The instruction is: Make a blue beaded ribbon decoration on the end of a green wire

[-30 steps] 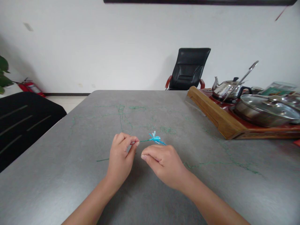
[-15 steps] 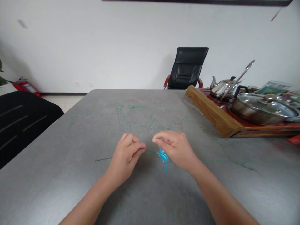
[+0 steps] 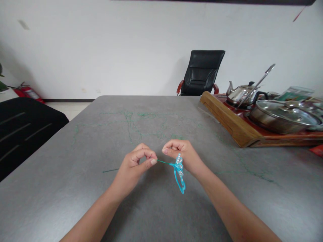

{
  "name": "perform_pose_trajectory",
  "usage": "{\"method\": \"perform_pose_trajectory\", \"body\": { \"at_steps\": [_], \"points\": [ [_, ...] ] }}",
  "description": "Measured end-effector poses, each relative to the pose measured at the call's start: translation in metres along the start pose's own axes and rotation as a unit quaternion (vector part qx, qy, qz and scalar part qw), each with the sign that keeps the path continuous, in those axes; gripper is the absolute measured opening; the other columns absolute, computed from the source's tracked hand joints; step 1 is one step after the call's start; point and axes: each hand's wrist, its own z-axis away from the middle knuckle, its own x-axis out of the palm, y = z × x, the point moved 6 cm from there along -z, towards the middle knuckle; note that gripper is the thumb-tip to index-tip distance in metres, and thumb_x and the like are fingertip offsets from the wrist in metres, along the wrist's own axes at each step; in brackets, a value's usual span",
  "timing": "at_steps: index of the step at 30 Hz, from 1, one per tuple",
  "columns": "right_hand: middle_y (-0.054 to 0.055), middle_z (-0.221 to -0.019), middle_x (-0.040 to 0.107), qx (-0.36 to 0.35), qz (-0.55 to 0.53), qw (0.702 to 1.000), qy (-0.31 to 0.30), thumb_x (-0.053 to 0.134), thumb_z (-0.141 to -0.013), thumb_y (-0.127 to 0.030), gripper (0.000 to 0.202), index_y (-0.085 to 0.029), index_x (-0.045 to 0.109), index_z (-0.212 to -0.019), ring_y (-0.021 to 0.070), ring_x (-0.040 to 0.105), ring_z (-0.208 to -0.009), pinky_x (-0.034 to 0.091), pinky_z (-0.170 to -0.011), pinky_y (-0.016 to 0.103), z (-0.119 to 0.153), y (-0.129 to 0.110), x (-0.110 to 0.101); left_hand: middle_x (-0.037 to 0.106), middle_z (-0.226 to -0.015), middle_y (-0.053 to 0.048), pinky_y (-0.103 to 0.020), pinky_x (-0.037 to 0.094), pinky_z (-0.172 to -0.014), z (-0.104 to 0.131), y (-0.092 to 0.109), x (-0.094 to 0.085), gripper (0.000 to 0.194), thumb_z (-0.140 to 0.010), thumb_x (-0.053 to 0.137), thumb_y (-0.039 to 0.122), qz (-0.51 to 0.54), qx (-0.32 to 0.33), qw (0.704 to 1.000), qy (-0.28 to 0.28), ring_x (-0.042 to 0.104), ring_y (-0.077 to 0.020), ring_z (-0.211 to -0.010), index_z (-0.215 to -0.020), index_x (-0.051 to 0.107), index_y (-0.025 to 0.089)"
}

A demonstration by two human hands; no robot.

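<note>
My left hand (image 3: 137, 164) pinches a thin green stem (image 3: 163, 162) between thumb and forefinger. The stem's straight end sticks out on the far side of that hand, to the left. At its right end hangs a blue looped ornament (image 3: 179, 171) with clear, pearly beads, shaped like a flower or butterfly. My right hand (image 3: 185, 154) is just behind and above the ornament, its thumb and forefinger pressed together. Whatever it pinches, if anything, is too fine to see. Green thread (image 3: 128, 117) lies in loose tangles across the grey table (image 3: 75, 188).
A wooden tea tray (image 3: 230, 124) stands at the right, holding a steel kettle (image 3: 242, 94) and a glass-lidded pan (image 3: 285, 117). A black office chair (image 3: 205, 72) is behind the table. Another black chair (image 3: 27, 131) and a red fire extinguisher (image 3: 30, 92) are at the left.
The blue ornament has turned on its stem, so its beads now face me and its loop hangs lower. My left fingers have shifted their pinch; my right hand has moved slightly left.
</note>
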Motion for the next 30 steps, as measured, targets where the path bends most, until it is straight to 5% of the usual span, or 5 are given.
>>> {"method": "perform_pose_trajectory", "body": {
  "at_steps": [12,17,22,30],
  "points": [
    [-0.007,-0.055,0.042,-0.013,0.114,0.992,-0.056,0.056,-0.084,-0.025,0.017,-0.018,0.061,-0.069,0.0089,0.037,-0.053,0.027,-0.053,0.023,0.014,0.005,0.044,0.055,-0.076,0.001,-0.026,0.038,-0.072,0.000,-0.028,-0.019,0.011,-0.083,0.064,0.028,0.032,-0.077,0.984,0.160,0.051,-0.0145,-0.076,-0.077,0.065,0.019],
    [-0.007,-0.057,0.048,-0.064,0.191,0.978,-0.052,0.057,-0.086,-0.018,0.016,-0.018,0.061,-0.071,0.0083,0.046,-0.055,0.030,-0.056,0.022,0.023,-0.016,0.046,0.058,-0.077,0.000,-0.028,0.041,-0.074,0.001,-0.019,-0.021,0.010,-0.085,0.061,0.026,-0.096,-0.027,0.980,0.172,0.055,-0.0163,-0.078,-0.080,0.066,0.019],
    [-0.003,-0.067,0.060,-0.131,0.269,0.953,-0.043,0.053,-0.090,-0.015,0.019,-0.017,0.061,-0.073,0.0110,0.056,-0.066,0.036,-0.064,0.022,0.033,-0.037,0.046,0.058,-0.077,-0.001,-0.031,0.041,-0.072,0.005,0.002,-0.018,0.010,-0.087,0.057,0.018,-0.260,0.071,0.946,0.179,0.053,-0.0186,-0.079,-0.082,0.066,0.019],
    [-0.001,-0.073,0.067,-0.162,0.296,0.941,0.033,0.052,-0.092,-0.020,0.018,-0.019,0.067,-0.082,0.0124,0.061,-0.069,0.038,-0.067,0.023,0.035,-0.044,0.021,0.059,-0.080,-0.005,-0.035,0.037,-0.071,0.006,0.012,-0.006,0.011,-0.090,0.056,0.013,-0.396,0.177,0.893,0.117,0.049,-0.0211,-0.081,-0.087,0.066,0.017]
  ]
}}
